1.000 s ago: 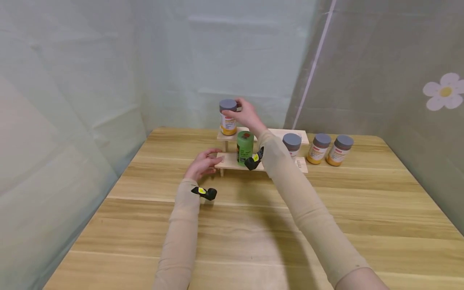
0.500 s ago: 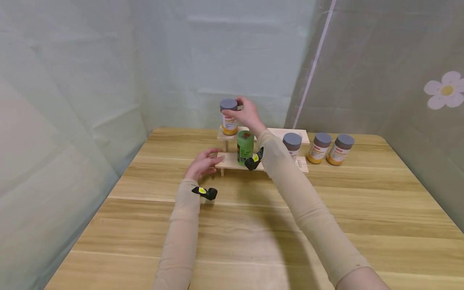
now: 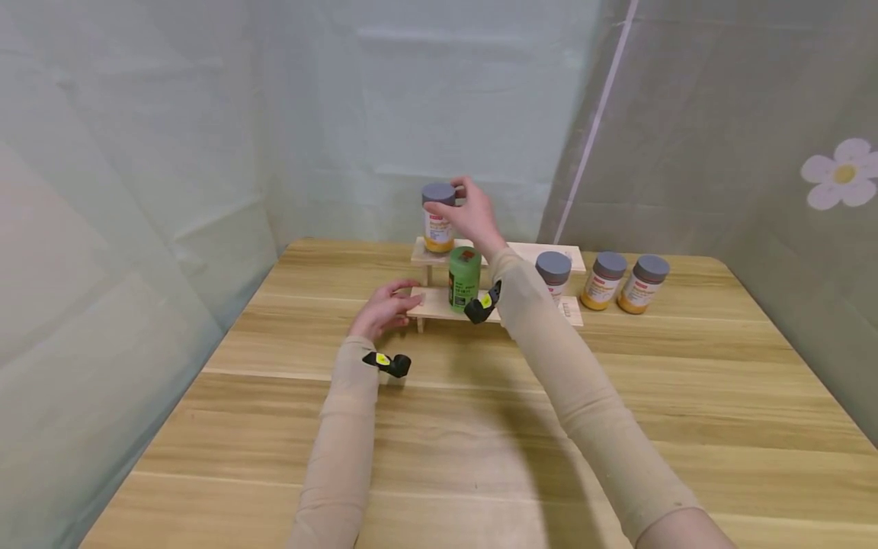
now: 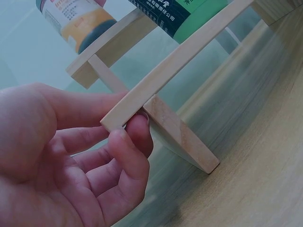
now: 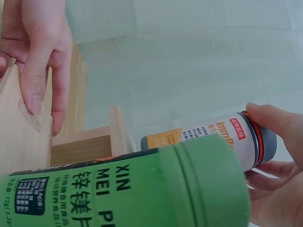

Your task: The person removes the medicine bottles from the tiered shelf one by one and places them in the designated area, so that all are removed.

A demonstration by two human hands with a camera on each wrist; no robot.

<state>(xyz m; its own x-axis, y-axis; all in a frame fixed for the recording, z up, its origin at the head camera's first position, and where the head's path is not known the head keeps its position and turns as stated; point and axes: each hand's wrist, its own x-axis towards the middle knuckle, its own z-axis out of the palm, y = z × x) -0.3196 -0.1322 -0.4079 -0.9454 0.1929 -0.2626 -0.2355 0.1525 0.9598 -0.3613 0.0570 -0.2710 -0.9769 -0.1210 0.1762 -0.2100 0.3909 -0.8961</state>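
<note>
Here, one grey-lidded jar (image 3: 439, 229) is upright at the left end of the upper shelf (image 3: 538, 251) of a two-tier wooden rack (image 3: 434, 306); whether its base touches the wood I cannot tell. The right hand (image 3: 475, 213) has its thumb and fingers closed around the lid. The left hand (image 3: 382, 311) pinches the near left end of the lower shelf (image 4: 177, 63), fingers bent beneath the board. Grey-lidded jars number four in all: the held one, a second jar (image 3: 552, 265) at the right of the lower shelf, its base hidden, and a side-by-side pair of jars (image 3: 604, 282) on the table (image 3: 439, 465), just right of the rack. One green bottle (image 3: 465, 282) stands on the lower shelf, in front of the upper one, and covers part of the held jar in the right wrist view. The right sleeve (image 3: 576, 366) crosses before the second jar; each wrist carries a small black camera (image 3: 482, 303). Behind hangs pale cloth (image 3: 411, 114), with one white flower (image 3: 842, 174) at the right
</note>
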